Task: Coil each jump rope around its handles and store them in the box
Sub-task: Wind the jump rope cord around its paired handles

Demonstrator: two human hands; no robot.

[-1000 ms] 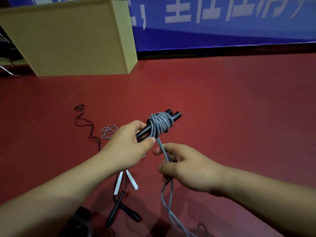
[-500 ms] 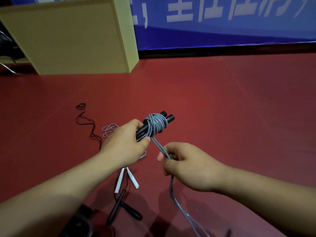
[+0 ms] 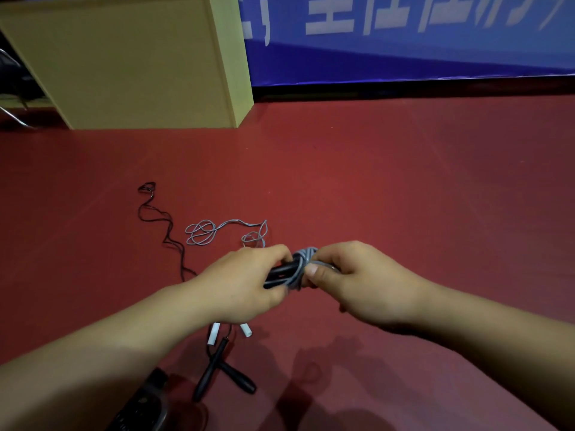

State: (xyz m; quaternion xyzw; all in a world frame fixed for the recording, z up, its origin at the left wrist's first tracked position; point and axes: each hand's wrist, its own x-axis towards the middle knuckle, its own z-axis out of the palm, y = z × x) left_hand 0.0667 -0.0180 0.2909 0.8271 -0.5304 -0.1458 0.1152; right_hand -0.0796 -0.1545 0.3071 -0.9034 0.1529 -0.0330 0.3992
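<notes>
Grey cord [image 3: 303, 262] that trailed loose below your right hand [image 3: 361, 283] a second ago is now taken up: that hand has risen to the black handles [image 3: 278, 275], its fingers pinching the cord's end against the wound bundle, while your left hand [image 3: 245, 284] grips the handles. You seem close to tucking the tail, so this rope looks nearly ready for the box [image 3: 130, 63] standing well apart on the red floor [image 3: 404, 188]. White characters on the blue banner [image 3: 404, 42] are cropped and unreadable.
</notes>
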